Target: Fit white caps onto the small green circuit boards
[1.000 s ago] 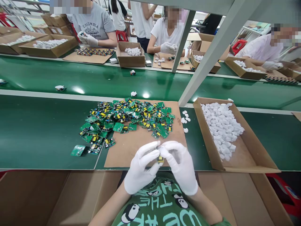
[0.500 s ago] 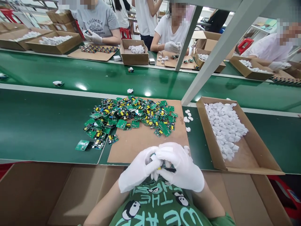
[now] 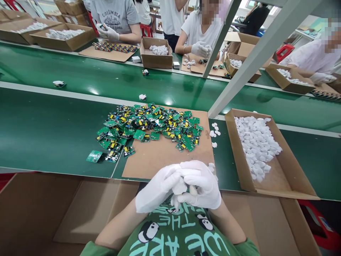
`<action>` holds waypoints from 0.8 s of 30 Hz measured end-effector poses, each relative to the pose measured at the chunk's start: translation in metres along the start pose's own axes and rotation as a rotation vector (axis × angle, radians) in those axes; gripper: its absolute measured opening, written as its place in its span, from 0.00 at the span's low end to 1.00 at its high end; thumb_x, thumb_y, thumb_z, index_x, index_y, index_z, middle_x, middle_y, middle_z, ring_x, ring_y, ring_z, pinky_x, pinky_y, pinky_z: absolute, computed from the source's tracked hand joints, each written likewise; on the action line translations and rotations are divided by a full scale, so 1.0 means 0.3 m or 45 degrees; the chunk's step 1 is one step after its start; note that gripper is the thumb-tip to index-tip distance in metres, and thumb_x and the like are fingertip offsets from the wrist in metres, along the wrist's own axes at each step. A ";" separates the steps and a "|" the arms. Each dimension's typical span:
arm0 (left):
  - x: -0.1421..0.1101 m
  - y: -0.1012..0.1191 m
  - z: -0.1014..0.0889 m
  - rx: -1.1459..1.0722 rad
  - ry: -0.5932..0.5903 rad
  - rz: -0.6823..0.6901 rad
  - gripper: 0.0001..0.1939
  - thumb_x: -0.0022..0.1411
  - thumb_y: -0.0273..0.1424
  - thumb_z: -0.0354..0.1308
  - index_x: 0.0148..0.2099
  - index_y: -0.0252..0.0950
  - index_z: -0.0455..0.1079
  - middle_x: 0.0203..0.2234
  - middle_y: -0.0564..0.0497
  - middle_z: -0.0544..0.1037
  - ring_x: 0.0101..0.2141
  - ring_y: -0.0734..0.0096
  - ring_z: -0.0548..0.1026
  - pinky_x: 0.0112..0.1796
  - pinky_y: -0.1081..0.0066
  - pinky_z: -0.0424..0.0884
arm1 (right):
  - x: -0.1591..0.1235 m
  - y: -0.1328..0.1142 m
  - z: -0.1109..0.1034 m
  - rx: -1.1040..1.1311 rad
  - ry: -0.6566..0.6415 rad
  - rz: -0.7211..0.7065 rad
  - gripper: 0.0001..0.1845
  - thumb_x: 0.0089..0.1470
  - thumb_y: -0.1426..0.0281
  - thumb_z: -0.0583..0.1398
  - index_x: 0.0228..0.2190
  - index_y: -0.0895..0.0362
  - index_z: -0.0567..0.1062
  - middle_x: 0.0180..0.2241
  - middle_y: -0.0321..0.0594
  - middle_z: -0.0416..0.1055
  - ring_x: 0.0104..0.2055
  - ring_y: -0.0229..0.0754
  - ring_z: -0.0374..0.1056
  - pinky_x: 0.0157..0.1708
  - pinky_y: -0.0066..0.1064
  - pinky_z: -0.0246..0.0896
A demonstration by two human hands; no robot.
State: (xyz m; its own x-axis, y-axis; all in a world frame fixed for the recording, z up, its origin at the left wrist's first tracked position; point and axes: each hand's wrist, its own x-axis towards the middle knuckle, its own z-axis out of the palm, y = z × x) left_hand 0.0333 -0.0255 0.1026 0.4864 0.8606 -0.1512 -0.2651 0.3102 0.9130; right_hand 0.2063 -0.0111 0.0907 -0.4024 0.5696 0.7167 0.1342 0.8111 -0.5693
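Both my hands wear white gloves and are pressed together in front of my chest, below the table's near edge. My left hand (image 3: 157, 190) and my right hand (image 3: 201, 185) are closed around a small white plastic part (image 3: 192, 190), which only just shows between the fingers. A heap of green circuit boards (image 3: 149, 126) with yellow parts lies on a brown cardboard sheet (image 3: 165, 156) just beyond my hands. A cardboard tray (image 3: 279, 174) of white plastic caps (image 3: 257, 140) stands to the right.
A slanted grey metal post (image 3: 250, 57) rises between sheet and tray. Several loose white caps (image 3: 214, 133) lie by the sheet. A green conveyor belt (image 3: 80, 83) runs behind. Other gloved workers sit across it with boxes. A cardboard box (image 3: 53, 217) stands below the table.
My hands dropped from above the cardboard sheet toward my chest and closed tightly together. The small circuit board seen between my fingers is now hidden.
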 end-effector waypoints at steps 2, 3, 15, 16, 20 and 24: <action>-0.003 0.001 0.013 0.021 -0.010 -0.031 0.21 0.68 0.48 0.53 0.37 0.35 0.73 0.26 0.48 0.78 0.16 0.76 0.68 0.15 0.76 0.61 | -0.009 0.004 0.005 0.031 -0.010 0.020 0.30 0.61 0.58 0.63 0.61 0.43 0.61 0.38 0.38 0.81 0.46 0.47 0.77 0.48 0.43 0.73; -0.005 0.003 0.021 0.027 -0.003 -0.065 0.23 0.68 0.49 0.51 0.36 0.34 0.72 0.26 0.48 0.78 0.14 0.78 0.66 0.13 0.77 0.59 | -0.014 0.005 0.009 0.028 0.001 0.029 0.30 0.62 0.58 0.63 0.61 0.43 0.60 0.40 0.39 0.80 0.46 0.47 0.77 0.49 0.44 0.73; -0.020 -0.013 0.010 -0.111 -0.325 -0.033 0.24 0.59 0.52 0.62 0.40 0.34 0.73 0.25 0.49 0.76 0.21 0.73 0.71 0.22 0.74 0.68 | -0.036 -0.025 -0.002 -0.281 0.059 -0.099 0.13 0.65 0.52 0.54 0.42 0.44 0.72 0.38 0.40 0.77 0.40 0.47 0.76 0.38 0.41 0.72; -0.022 -0.013 0.005 -0.081 -0.351 -0.043 0.23 0.58 0.51 0.63 0.39 0.33 0.73 0.26 0.47 0.77 0.21 0.74 0.71 0.21 0.75 0.67 | -0.034 -0.025 -0.006 -0.255 0.050 -0.085 0.13 0.64 0.51 0.55 0.42 0.44 0.71 0.36 0.38 0.77 0.38 0.47 0.76 0.37 0.41 0.72; -0.026 -0.016 0.001 -0.061 -0.380 -0.104 0.26 0.60 0.54 0.60 0.38 0.33 0.71 0.27 0.46 0.77 0.18 0.76 0.70 0.16 0.78 0.61 | -0.014 -0.024 -0.016 -0.224 -0.023 -0.032 0.12 0.66 0.52 0.54 0.44 0.44 0.68 0.32 0.37 0.77 0.33 0.46 0.75 0.33 0.40 0.71; -0.023 -0.023 0.006 -0.079 -0.318 -0.101 0.29 0.60 0.57 0.58 0.42 0.32 0.70 0.23 0.50 0.74 0.16 0.78 0.68 0.15 0.80 0.62 | -0.013 -0.037 -0.011 -0.361 -0.044 -0.128 0.14 0.69 0.57 0.51 0.48 0.47 0.71 0.40 0.44 0.78 0.41 0.48 0.75 0.37 0.42 0.73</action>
State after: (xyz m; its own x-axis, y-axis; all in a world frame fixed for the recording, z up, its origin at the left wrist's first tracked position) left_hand 0.0333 -0.0343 0.0980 0.6957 0.7089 -0.1159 -0.2650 0.4033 0.8759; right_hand 0.2094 -0.0218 0.0956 -0.4568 0.4833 0.7468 0.3378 0.8709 -0.3570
